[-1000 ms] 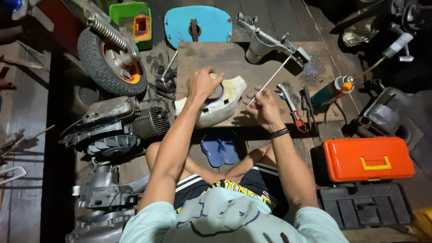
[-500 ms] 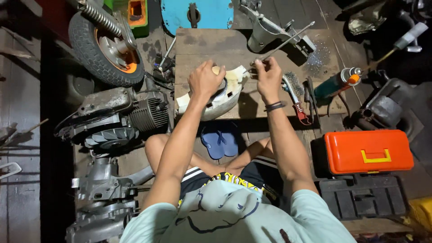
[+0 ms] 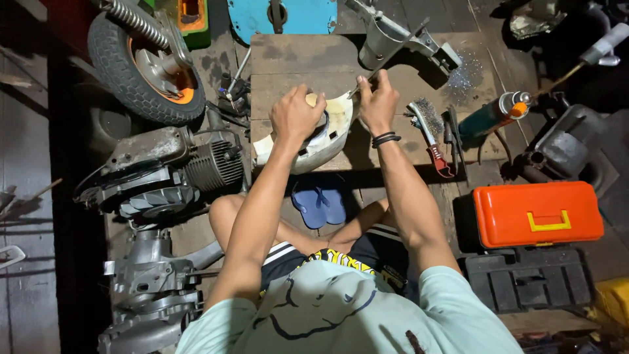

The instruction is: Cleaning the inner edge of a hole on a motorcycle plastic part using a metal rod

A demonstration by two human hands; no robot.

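Left hand (image 3: 296, 117): closed down over the top of a cream-white scooter body part (image 3: 314, 141), fingers curled round its upper edge and palm pressing on it; a firm clasp, no gap showing between fingers and shell. Right hand (image 3: 379, 103): fist drawn tight round a thin metal rod tool (image 3: 393, 52), which runs from the fist toward 1 o'clock, its lower tip meeting the shell at the rim just beside the left hand. Black bands circle the right wrist. Cream-white scooter body part: lying on the wooden board (image 3: 282, 65) at centre frame, directly ahead of the person's knees, held between both hands. At 12 o'clock of the shell, a blue panel (image 3: 282, 16) and a grey metal bracket piece (image 3: 393, 39). At 3 o'clock, near the right hand, a red-handled wire brush (image 3: 429, 134), then a green spray can with orange cap (image 3: 495, 113). At 4 o'clock, well apart, an orange toolbox (image 3: 537, 213) with yellow handle, resting above a black case (image 3: 524, 278). At 9 o'clock, a finned engine block (image 3: 164, 174); at 10 o'clock, a small wheel with orange hub (image 3: 141, 62). At 6 o'clock, blue sandals (image 3: 319, 204) between the person's legs.
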